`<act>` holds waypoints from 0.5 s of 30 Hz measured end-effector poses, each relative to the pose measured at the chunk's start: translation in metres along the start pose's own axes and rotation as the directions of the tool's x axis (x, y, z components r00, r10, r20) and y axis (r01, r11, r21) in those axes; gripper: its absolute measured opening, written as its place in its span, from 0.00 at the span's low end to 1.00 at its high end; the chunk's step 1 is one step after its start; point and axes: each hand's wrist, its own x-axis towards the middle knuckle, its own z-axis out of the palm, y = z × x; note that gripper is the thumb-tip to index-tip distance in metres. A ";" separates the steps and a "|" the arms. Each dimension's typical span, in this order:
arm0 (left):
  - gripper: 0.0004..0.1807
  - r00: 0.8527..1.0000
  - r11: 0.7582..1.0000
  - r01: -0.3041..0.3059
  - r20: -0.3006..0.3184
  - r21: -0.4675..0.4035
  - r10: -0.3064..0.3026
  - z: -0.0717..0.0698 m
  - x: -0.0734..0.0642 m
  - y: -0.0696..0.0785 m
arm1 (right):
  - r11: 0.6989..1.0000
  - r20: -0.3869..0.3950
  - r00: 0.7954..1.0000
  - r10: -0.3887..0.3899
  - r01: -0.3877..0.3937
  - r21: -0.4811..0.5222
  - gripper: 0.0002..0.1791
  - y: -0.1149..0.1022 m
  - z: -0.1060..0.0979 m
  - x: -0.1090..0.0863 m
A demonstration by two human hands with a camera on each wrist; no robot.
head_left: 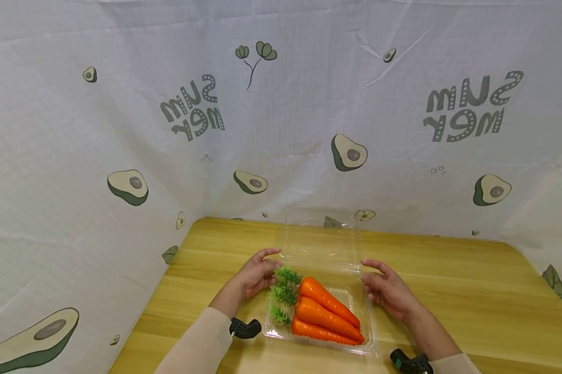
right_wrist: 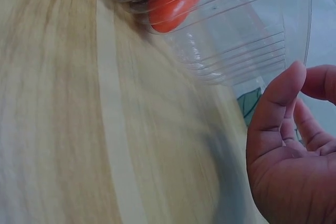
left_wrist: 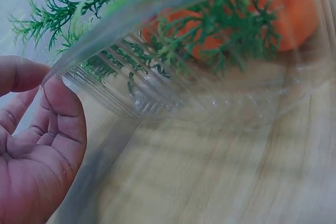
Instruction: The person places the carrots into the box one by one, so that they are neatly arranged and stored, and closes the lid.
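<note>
A clear plastic clamshell box (head_left: 328,350) sits before me with its transparent lid (head_left: 318,244) raised at the back. Inside lie three orange carrots (head_left: 330,313), their leafy green tops (head_left: 283,294) toward the left side. At the back left of the box, my left hand (head_left: 257,272) pinches the rim between thumb and finger; the left wrist view shows the same hand (left_wrist: 42,145) on that edge. My right hand (head_left: 390,288) is at the back right corner. In the right wrist view its thumb and a finger (right_wrist: 323,85) close on the rim.
The box stands on a wood-grain table (head_left: 454,291). A white curtain (head_left: 290,119) printed with avocados surrounds the table's back and sides. Black devices (head_left: 245,328) are strapped at both wrists, close to the box's front corners.
</note>
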 end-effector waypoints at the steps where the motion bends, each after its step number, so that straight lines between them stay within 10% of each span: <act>1: 0.28 1.000 1.000 0.002 0.000 -0.001 -0.002 0.000 0.000 0.000 | 1.000 -0.004 1.000 0.003 -0.003 -0.003 0.17 0.000 0.000 0.000; 15: 0.26 1.000 1.000 0.004 -0.001 0.003 -0.004 0.000 -0.001 0.001 | 1.000 -0.014 1.000 0.007 -0.007 -0.023 0.15 0.001 0.000 -0.002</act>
